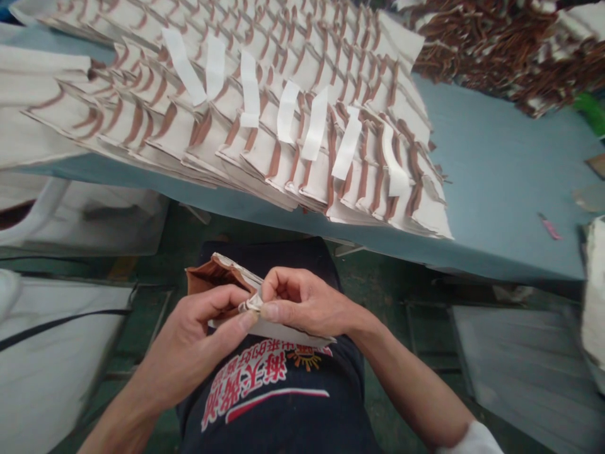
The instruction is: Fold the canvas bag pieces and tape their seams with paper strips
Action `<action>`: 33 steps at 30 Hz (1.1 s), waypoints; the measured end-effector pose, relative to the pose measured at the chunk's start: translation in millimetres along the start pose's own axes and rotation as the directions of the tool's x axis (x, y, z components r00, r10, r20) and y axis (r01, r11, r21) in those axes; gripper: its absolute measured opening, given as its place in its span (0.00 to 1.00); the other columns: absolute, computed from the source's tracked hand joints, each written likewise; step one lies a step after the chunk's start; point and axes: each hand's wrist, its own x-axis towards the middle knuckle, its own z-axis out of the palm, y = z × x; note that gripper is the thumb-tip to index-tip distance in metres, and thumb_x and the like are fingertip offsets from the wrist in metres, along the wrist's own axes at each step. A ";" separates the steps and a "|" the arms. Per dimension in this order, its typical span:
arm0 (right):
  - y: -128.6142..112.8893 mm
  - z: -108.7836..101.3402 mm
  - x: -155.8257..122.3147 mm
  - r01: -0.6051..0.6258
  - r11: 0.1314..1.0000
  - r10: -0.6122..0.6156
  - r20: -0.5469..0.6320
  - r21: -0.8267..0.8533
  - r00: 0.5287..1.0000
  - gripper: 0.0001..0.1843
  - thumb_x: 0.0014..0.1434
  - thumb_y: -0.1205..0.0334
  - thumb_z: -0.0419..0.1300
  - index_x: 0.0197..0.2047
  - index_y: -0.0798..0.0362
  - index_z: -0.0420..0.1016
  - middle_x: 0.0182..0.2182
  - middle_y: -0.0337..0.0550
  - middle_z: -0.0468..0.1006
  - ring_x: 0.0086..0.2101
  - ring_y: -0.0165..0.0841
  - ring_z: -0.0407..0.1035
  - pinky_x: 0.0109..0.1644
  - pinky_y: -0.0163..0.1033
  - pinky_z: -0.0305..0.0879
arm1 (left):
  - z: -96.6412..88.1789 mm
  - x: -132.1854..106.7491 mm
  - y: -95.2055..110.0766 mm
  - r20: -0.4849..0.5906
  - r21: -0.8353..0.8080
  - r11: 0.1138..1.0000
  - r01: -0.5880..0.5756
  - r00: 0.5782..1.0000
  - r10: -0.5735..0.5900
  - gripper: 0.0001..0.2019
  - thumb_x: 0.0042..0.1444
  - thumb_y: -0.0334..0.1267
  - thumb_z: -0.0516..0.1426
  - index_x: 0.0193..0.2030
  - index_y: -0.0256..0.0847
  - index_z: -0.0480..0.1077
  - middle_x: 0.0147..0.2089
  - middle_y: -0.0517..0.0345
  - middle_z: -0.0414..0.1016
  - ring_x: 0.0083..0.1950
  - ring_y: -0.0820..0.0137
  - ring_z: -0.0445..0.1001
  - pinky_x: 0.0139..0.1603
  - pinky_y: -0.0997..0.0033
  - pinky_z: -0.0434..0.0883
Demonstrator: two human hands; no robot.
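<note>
Both hands meet low in the view, over my lap and below the table edge. My left hand [208, 321] and my right hand [302, 299] are closed together on one folded paper piece [222, 271], white outside with a brown inner face. The thumbs and forefingers pinch a small crumpled white strip at its edge. On the blue table [496, 183] above lies a wide fan of overlapped white and brown paper pieces [265, 107], several of them with loose white strips [249, 88] lying on top.
A heap of brown cord handles [501, 44] fills the far right of the table. A small pink item [551, 227] lies near the right edge. White bags or bins [51, 366] stand on the floor at left, and grey panels [520, 366] at right.
</note>
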 end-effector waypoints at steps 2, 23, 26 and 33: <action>-0.2 -0.8 -0.1 -0.002 1.000 0.002 -0.001 -0.009 1.000 0.34 0.53 0.36 0.84 0.38 0.51 0.71 0.28 0.27 0.70 0.28 0.25 0.58 0.32 0.33 0.56 | 0.1 -0.5 -0.7 0.011 -0.009 1.000 -0.002 1.000 0.002 0.16 0.62 0.51 0.65 0.30 0.43 0.84 0.27 0.55 0.83 0.27 0.66 0.77 0.27 0.74 0.72; -82.2 1.2 -13.3 0.201 0.446 -0.148 0.150 -0.872 0.978 0.15 0.74 0.65 0.69 0.33 0.53 0.82 0.25 0.32 0.75 0.25 0.24 0.63 0.33 0.35 0.51 | 8.1 0.3 16.0 -0.041 0.117 0.981 -0.155 0.986 0.160 0.13 0.64 0.44 0.62 0.29 0.46 0.83 0.27 0.61 0.86 0.26 0.65 0.82 0.27 0.76 0.76; -84.3 6.8 -11.4 0.205 0.422 -0.145 0.157 -0.883 0.977 0.16 0.73 0.68 0.68 0.31 0.52 0.80 0.23 0.30 0.71 0.24 0.24 0.61 0.33 0.36 0.49 | 9.0 -1.1 15.5 -0.052 0.112 0.980 -0.165 0.984 0.172 0.13 0.63 0.42 0.62 0.29 0.47 0.84 0.27 0.63 0.86 0.26 0.66 0.82 0.26 0.77 0.75; -69.7 18.3 -10.8 0.052 0.380 -0.167 -0.013 -0.924 0.986 0.15 0.71 0.68 0.64 0.30 0.51 0.73 0.22 0.30 0.66 0.24 0.25 0.55 0.32 0.39 0.43 | 12.8 2.2 13.9 -0.128 0.097 0.986 -0.139 0.980 0.151 0.12 0.58 0.41 0.60 0.27 0.45 0.83 0.25 0.62 0.84 0.25 0.66 0.80 0.26 0.76 0.73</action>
